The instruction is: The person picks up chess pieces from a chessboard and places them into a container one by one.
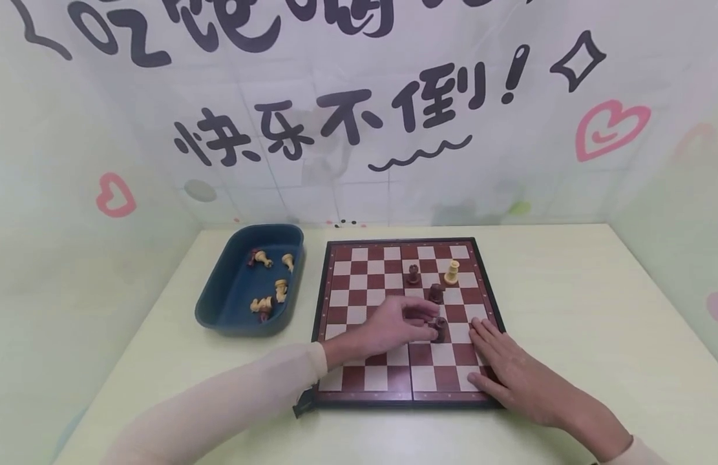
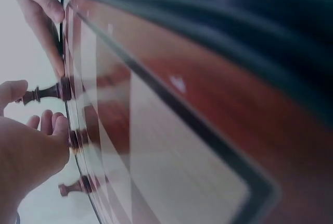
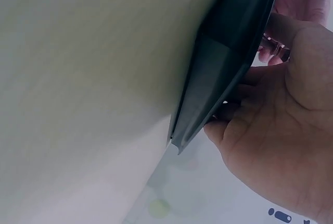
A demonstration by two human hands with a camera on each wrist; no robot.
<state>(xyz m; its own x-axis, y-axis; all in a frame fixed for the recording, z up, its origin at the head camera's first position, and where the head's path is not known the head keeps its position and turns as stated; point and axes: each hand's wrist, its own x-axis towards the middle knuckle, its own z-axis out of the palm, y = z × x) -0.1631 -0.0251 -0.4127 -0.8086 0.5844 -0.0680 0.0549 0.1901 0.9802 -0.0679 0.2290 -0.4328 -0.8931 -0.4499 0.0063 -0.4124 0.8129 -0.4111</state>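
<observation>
My left hand (image 1: 396, 326) reaches over the chessboard (image 1: 379, 374), its thumb tip right at a tall dark chess piece (image 1: 441, 329) standing upright on the squares. In the left wrist view, the thumb overlaps the top of that dark chess piece (image 2: 47, 92), with the other fingers loosely bent and apart from it. Just beyond stand a second dark piece (image 1: 436, 294), a third dark piece (image 1: 413, 274) and a light chess piece (image 1: 452, 272). My right hand (image 1: 512, 371) rests on the board's right edge with fairly straight fingers lying over the border.
A blue tray (image 1: 210, 310) at the left holds several chess pieces (image 1: 281, 289), light and dark, lying loose. A small dark object (image 1: 304, 402) lies by the board's near left corner. Behind the pale table (image 1: 568, 284) rises a wall hanging (image 1: 335, 187) with printed characters.
</observation>
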